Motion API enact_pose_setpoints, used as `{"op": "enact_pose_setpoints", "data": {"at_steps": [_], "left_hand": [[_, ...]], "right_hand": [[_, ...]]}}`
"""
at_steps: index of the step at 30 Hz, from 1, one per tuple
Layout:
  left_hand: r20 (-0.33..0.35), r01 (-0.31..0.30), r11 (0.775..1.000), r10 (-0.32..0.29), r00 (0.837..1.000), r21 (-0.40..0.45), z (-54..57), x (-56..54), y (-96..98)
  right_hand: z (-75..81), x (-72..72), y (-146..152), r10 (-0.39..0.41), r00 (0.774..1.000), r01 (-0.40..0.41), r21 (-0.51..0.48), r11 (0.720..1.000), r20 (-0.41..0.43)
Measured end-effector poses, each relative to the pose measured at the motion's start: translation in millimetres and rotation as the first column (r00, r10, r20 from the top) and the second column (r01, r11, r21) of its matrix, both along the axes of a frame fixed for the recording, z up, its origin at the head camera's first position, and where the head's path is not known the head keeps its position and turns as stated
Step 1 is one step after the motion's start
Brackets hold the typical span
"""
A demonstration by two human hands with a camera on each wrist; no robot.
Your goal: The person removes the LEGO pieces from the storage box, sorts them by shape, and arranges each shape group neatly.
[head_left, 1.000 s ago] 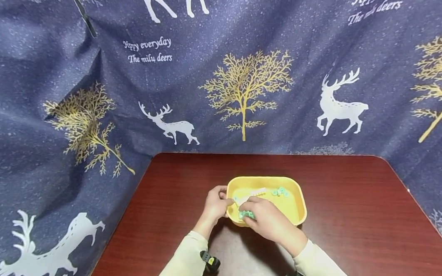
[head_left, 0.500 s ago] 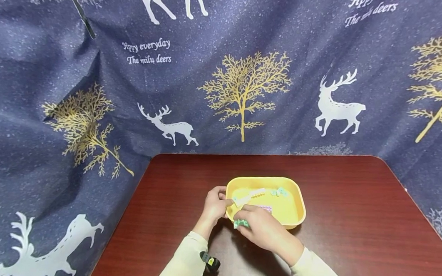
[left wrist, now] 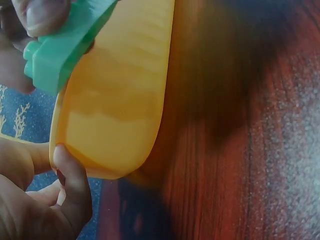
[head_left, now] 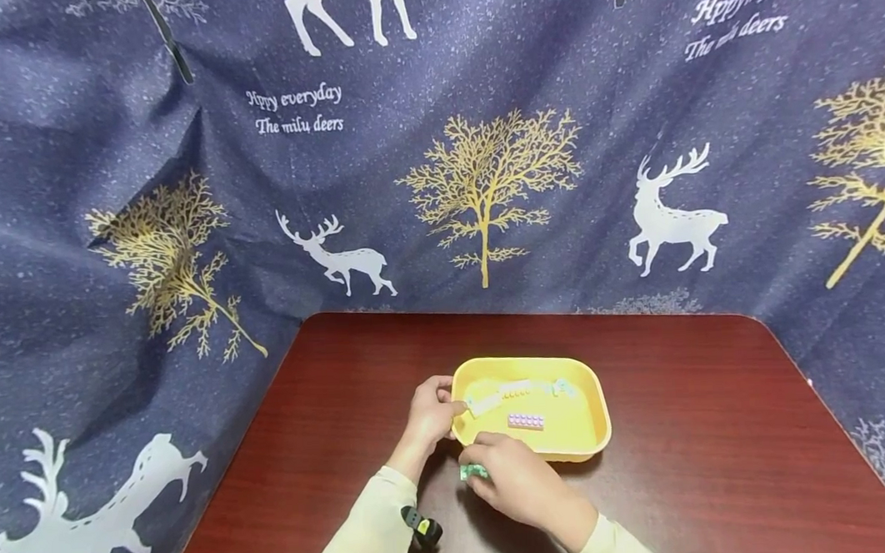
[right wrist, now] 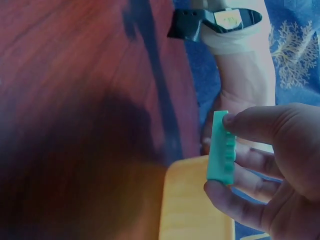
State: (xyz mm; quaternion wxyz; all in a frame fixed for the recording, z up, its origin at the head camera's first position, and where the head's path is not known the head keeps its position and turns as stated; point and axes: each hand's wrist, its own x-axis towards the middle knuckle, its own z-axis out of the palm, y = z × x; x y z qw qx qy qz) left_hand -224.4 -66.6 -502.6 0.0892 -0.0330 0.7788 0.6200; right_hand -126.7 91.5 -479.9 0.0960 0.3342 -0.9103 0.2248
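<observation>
A yellow plastic basin (head_left: 566, 424) sits on the table. My left hand (head_left: 429, 409) grips its left rim, the thumb bent over the edge in the left wrist view. My right hand (head_left: 513, 477) pinches a green toy building brick (right wrist: 220, 150) by its ends, just outside the basin's near left corner. The brick's row of studs faces the palm in the right wrist view. Inside the basin lie a purple studded brick (head_left: 526, 422), a pale brick strip (head_left: 482, 404) toward the left, and small green pieces (head_left: 563, 388) at the back right.
The dark red wooden table (head_left: 706, 430) spreads around the basin on all sides. A navy cloth with deer and trees (head_left: 522, 72) hangs behind it and at the left. A black wrist strap (head_left: 422, 526) sits on the left sleeve.
My right hand has carried the green brick out over the basin's near rim, toward me and slightly left. The purple brick has come into view. My left hand keeps its grip on the rim.
</observation>
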Motion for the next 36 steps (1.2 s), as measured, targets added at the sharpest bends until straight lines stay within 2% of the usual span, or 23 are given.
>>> {"op": "enact_pose_setpoints", "data": {"at_steps": [13,23,36], "left_hand": [[0.011,0.005,1.000,-0.005,1.000,0.006,-4.2,-1.7,-0.4],[-0.004,-0.006,1.000,0.006,1.000,-0.007,-4.7,-4.0,-0.7],[0.005,-0.004,1.000,0.004,1.000,0.002,-5.5,-4.4,-1.5]], "right_hand": [[-18.8,6.0,-9,0.080,0.995,-0.079,0.021,0.997,-0.051],[-30.4,4.2,-13,0.058,0.998,-0.061,0.090,0.994,0.031],[-35.0,1.9,-19,0.037,0.997,-0.043,0.090,0.995,0.075]]}}
